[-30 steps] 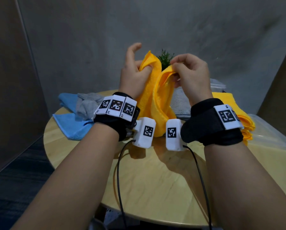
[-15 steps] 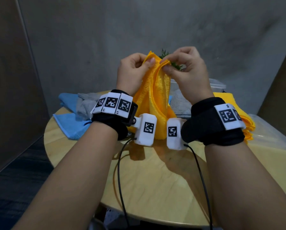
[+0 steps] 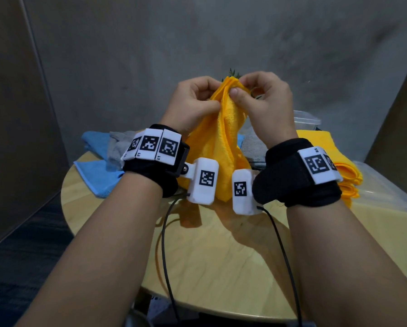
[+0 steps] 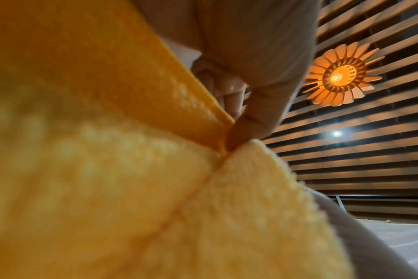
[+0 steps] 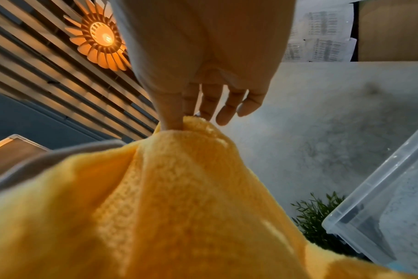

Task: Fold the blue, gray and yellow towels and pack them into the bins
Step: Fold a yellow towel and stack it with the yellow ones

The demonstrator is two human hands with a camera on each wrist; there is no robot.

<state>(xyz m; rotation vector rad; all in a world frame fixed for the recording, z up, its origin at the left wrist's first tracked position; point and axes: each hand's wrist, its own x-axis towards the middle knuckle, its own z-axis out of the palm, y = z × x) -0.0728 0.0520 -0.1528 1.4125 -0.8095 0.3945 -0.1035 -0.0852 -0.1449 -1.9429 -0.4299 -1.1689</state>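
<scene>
Both hands raised together above the round table [image 3: 221,267], gripping one yellow towel [image 3: 217,147] at its top edge. Left hand [image 3: 193,105] pinching the cloth between thumb and curled fingers; right hand [image 3: 266,102] pinching just beside it, thumb and forefinger closed on the fabric, the other fingers loosely bent and apart from it, as seen from the right wrist. The two pinches nearly touching, corners brought together at the top. Below the grip, the towel hanging straight down, long axis vertical, doubled on itself, lower end near the tabletop between the wrists. Neither hand nearer than the other: both at the same height on the same edge. Probably a fold in hand, needing next either a lay-down below the grip or a slide of one pinch along the edge. To the right of the grip and lower, a folded yellow stack [image 3: 344,173] by a clear bin [image 3: 386,192]; to the left and lower, blue towel [image 3: 96,175] and gray towel [image 3: 117,147] loose on the table. A second clear bin [image 3: 306,119] beyond, to the right.
</scene>
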